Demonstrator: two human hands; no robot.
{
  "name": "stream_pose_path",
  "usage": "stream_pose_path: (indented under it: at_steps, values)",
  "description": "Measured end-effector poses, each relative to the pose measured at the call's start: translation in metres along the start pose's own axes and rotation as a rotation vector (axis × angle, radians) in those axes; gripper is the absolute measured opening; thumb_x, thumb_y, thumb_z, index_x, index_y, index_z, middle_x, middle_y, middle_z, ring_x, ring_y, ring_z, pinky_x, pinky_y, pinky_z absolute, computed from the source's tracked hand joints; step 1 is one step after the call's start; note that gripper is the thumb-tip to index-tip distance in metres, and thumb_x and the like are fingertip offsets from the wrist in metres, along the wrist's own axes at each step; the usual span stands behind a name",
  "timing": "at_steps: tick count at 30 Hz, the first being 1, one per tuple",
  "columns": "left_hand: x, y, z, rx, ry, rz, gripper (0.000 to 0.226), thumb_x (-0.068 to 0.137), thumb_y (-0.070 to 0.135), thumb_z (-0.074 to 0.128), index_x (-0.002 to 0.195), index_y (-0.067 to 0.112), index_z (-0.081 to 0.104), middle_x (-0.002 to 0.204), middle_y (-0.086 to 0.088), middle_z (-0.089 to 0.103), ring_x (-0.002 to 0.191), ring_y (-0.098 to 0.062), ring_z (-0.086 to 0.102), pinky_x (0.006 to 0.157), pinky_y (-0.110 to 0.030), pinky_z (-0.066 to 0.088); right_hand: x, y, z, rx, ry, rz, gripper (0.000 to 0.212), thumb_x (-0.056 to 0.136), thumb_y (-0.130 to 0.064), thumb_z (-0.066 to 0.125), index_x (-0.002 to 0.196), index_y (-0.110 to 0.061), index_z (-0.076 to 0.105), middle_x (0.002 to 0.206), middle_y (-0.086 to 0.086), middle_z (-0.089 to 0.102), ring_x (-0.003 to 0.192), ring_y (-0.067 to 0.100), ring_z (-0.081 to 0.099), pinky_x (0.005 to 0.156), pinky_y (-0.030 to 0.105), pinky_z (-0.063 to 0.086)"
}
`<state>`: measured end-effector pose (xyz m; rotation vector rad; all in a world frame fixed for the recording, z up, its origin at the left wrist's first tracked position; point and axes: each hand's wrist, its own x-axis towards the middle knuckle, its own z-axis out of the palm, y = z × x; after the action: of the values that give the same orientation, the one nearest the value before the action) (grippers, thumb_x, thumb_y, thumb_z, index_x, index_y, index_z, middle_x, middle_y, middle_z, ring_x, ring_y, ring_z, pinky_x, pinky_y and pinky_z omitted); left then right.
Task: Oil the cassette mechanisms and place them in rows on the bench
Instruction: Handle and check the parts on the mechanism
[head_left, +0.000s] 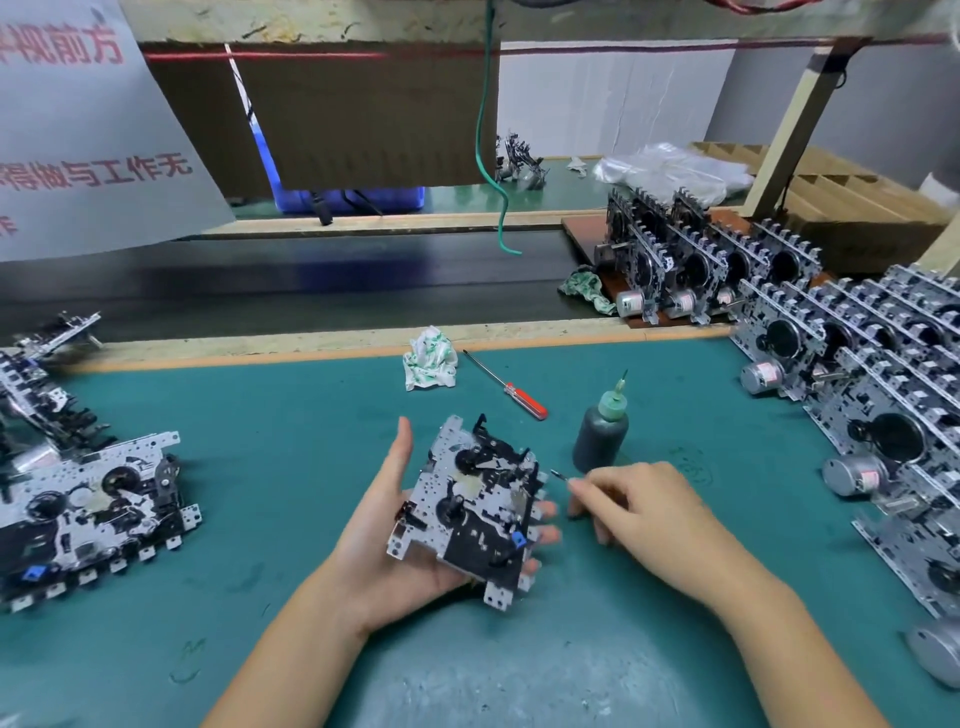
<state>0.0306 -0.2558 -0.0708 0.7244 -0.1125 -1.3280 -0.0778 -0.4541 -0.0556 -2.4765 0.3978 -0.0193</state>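
Note:
A metal cassette mechanism with black plastic parts lies tilted in my left hand, palm up, fingers under its right edge and thumb raised free. My right hand is just right of it and pinches a thin metal pin whose tip points at the mechanism's right edge. A dark oil bottle with a green nozzle stands upright on the green mat behind my right hand. More mechanisms lie flat at the left. Rows of mechanisms stand on edge at the right.
A red-handled screwdriver and a crumpled cloth lie at the mat's far edge. A dark conveyor belt runs behind. A green cable hangs over it. Another cloth lies beside a board bearing mechanisms.

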Motion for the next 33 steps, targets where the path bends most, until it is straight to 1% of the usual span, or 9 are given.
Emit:
stream_pose_path:
  at_steps: [2,5,10,14,19,23,26,30,33]
  values:
    - [-0.002,0.002,-0.001,0.147,0.005,-0.055,0.088,0.082,0.075,0.042,0.132,0.003,0.054,0.137,-0.031,0.045,0.120,-0.045,0.049,0.102,-0.055,0.038,-0.006,0.000,0.001,-0.282,0.097,-0.105,0.024,0.092,-0.043,0.050,0.113,-0.036,0.060,0.086,-0.016,0.063,0.082,0.005,0.056,0.075,0.023,0.043]
    - [-0.005,0.003,-0.001,0.326,0.057,-0.153,0.079,0.071,0.070,0.056,0.123,0.012,0.064,0.130,-0.021,0.057,0.117,-0.036,0.057,0.103,-0.047,0.042,-0.018,0.000,0.004,-0.378,0.026,-0.303,0.060,0.084,-0.038,0.059,0.140,-0.036,0.036,0.121,-0.018,0.050,0.114,0.004,0.043,0.096,0.018,0.030]
    - [-0.001,0.006,-0.003,0.447,0.185,-0.190,0.099,0.062,0.084,0.052,0.116,0.002,0.066,0.125,-0.025,0.057,0.116,-0.036,0.056,0.106,-0.046,0.040,-0.036,0.008,0.008,-0.470,0.167,-0.471,0.055,0.064,-0.063,0.062,0.101,-0.023,0.067,0.091,-0.014,0.064,0.091,0.007,0.057,0.091,0.021,0.036]
    - [-0.005,0.012,0.000,0.519,0.226,-0.082,0.087,0.064,0.080,0.043,0.086,0.003,0.075,0.094,-0.014,0.071,0.086,-0.023,0.068,0.078,-0.032,0.056,-0.044,0.015,0.013,-0.473,0.321,-0.411,0.051,0.068,-0.070,0.054,0.081,-0.021,0.065,0.076,-0.013,0.061,0.075,0.013,0.062,0.085,0.024,0.034]
    - [-0.031,-0.001,0.011,1.566,0.850,0.235,0.093,0.054,0.100,0.013,0.071,0.025,0.065,0.060,0.006,0.066,0.064,-0.012,0.062,0.067,-0.030,0.049,-0.051,0.012,0.025,-0.421,0.396,-0.376,0.051,0.074,-0.069,0.047,0.072,-0.018,0.055,0.070,-0.010,0.051,0.068,0.015,0.054,0.081,0.025,0.034]
    - [-0.040,-0.034,0.015,2.071,0.804,0.203,0.083,0.040,0.100,0.004,0.075,0.040,0.050,0.071,0.009,0.063,0.074,-0.011,0.060,0.054,-0.024,0.032,-0.047,0.013,0.028,-0.462,0.413,-0.390,0.048,0.079,-0.063,0.047,0.067,-0.016,0.054,0.067,-0.007,0.050,0.065,0.018,0.052,0.078,0.025,0.034]
    - [-0.035,-0.041,0.015,2.166,0.893,0.319,0.077,0.040,0.098,0.008,0.072,0.041,0.050,0.074,0.009,0.066,0.081,-0.009,0.063,0.056,-0.023,0.031,-0.047,0.015,0.030,-0.518,0.417,-0.387,0.049,0.081,-0.062,0.046,0.065,-0.017,0.055,0.066,-0.006,0.050,0.065,0.019,0.053,0.079,0.028,0.035]
    - [-0.027,-0.050,0.012,2.095,0.946,0.561,0.066,0.051,0.083,0.038,0.046,0.019,0.055,0.036,-0.002,0.048,0.036,-0.020,0.054,0.038,-0.023,0.032,-0.045,0.015,0.030,-0.505,0.418,-0.413,0.047,0.078,-0.060,0.051,0.063,-0.016,0.054,0.064,-0.006,0.049,0.063,0.019,0.051,0.079,0.029,0.036]
    - [-0.026,-0.049,0.008,2.053,0.914,0.697,0.060,0.053,0.074,0.047,0.039,0.015,0.045,0.030,-0.002,0.040,0.027,-0.020,0.044,0.035,-0.019,0.028,-0.047,0.016,0.030,-0.483,0.396,-0.463,0.049,0.071,-0.064,0.057,0.061,-0.016,0.054,0.064,-0.007,0.048,0.063,0.018,0.048,0.080,0.029,0.037]
